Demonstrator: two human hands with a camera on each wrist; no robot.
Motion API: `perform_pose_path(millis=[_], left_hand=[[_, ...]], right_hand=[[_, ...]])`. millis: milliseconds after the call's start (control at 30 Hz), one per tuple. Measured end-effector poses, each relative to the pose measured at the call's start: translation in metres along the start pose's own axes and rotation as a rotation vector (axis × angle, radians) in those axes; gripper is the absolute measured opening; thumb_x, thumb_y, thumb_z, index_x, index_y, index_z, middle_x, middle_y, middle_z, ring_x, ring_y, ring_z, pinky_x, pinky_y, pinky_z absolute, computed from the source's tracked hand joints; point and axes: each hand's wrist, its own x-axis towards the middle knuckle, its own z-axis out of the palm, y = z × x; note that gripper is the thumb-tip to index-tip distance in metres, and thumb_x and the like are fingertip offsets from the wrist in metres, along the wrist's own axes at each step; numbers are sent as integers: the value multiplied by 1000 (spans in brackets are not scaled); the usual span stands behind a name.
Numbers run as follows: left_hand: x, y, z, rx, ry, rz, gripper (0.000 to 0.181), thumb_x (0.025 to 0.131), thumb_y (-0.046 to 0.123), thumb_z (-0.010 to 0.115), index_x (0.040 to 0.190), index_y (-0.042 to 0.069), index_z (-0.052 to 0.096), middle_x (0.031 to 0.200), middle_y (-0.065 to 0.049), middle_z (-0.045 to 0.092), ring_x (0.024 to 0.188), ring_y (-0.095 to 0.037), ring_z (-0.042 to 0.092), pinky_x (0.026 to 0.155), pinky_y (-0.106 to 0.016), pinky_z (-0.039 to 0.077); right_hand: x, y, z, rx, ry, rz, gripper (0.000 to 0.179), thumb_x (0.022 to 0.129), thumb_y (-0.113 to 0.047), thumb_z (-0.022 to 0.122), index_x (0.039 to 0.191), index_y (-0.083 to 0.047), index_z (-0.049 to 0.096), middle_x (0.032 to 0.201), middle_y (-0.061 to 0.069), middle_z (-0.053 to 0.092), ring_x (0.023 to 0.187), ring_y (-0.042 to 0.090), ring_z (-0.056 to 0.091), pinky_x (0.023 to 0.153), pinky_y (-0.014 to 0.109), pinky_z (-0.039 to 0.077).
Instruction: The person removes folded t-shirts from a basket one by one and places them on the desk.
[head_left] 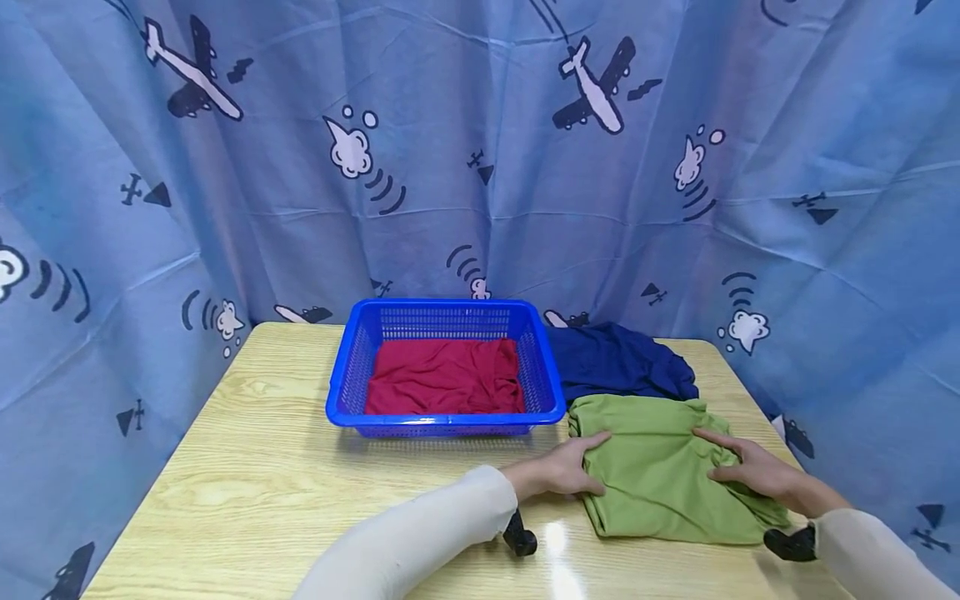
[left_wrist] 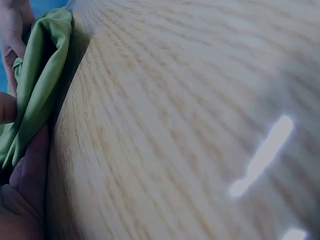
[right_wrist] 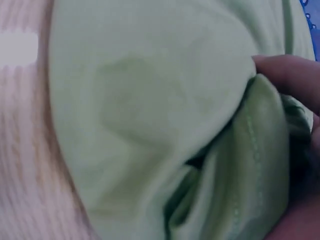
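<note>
A green garment [head_left: 648, 475], folded into a rough rectangle, lies at the right of the table. My left hand [head_left: 558, 471] grips its left edge; in the left wrist view the thumb [left_wrist: 7, 107] is on top and a finger [left_wrist: 34, 165] lies beneath the cloth. On the opposite side my right hand [head_left: 761, 471] holds the right edge, thumb and index finger spread over the cloth. A stitched fold [right_wrist: 255, 150] bunches inside that hand in the right wrist view, where its other fingers are hidden.
A blue plastic basket [head_left: 450, 420] stands at the back centre, with a red garment [head_left: 442, 375] in it. Behind the green garment a dark blue garment [head_left: 618, 362] lies crumpled, next to the basket. The wooden table [head_left: 225, 475] backs onto a patterned blue curtain [head_left: 450, 108].
</note>
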Motion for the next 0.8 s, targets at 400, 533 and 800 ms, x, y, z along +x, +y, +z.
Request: perform_pose_path(millis=[400, 533, 800], left_hand=[[0, -4, 1, -79, 18, -1, 92, 75, -1, 80, 156, 20, 41, 151, -7, 51, 118, -5, 52, 99, -16, 42], [1, -4, 1, -127, 19, -16, 92, 74, -4, 79, 155, 20, 43, 154, -5, 49, 123, -6, 50, 102, -17, 41], [2, -3, 0, -147, 10, -30, 91, 74, -4, 79, 154, 21, 44, 145, -5, 55, 112, -4, 51, 96, -17, 42]], right_hand=[[5, 7, -5, 47, -85, 22, 85, 97, -20, 66, 160, 1, 12, 159, 43, -11, 140, 69, -11, 106, 82, 18], [3, 5, -4, 63, -84, 15, 84, 97, -19, 66, 160, 1, 14, 159, 42, -13, 140, 68, -12, 106, 82, 18], [1, 5, -5, 90, -87, 20, 83, 98, -17, 64, 161, 0, 13, 159, 41, -14, 140, 68, -14, 107, 82, 18]])
